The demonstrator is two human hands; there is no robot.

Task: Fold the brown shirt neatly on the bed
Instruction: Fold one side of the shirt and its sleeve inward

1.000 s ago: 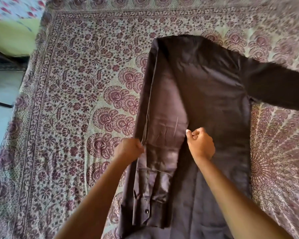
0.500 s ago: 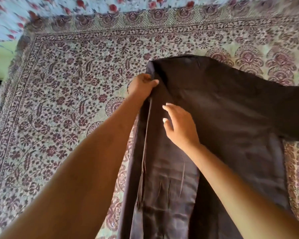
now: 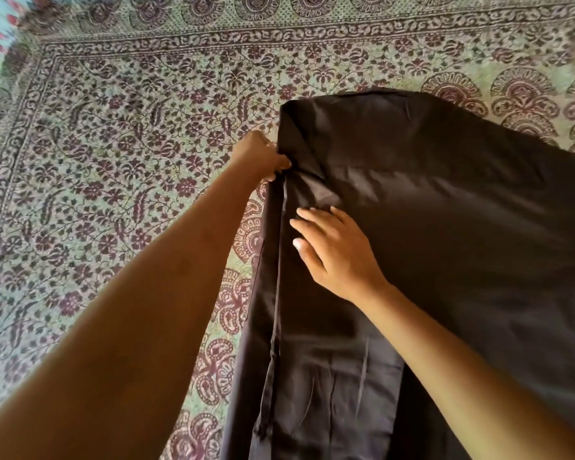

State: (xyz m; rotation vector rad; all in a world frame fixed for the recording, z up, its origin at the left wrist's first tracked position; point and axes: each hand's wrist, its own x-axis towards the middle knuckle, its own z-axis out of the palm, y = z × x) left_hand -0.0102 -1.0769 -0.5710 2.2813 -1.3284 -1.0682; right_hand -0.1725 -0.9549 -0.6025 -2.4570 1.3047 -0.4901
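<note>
- The brown shirt lies flat on the bed, right of the middle, with its shoulder end toward the far edge. Its left side is already folded in, and the sleeve runs down the folded panel toward the near edge.
- The left hand pinches the folded edge just below the shoulder corner. A second ago it sat lower, halfway down that edge.
- The right hand was clenched on the sleeve a second ago. Now it is opened out, fingers spread flat on the panel just beside the fold line.
- Both hands have travelled up the fold toward the far edge, which looks like squaring and smoothing the crease at its top end.
- The shirt's right side runs out of view and appears unfolded, so roughly half the folding remains.
- The floral bedspread lies smooth under the shirt.
</note>
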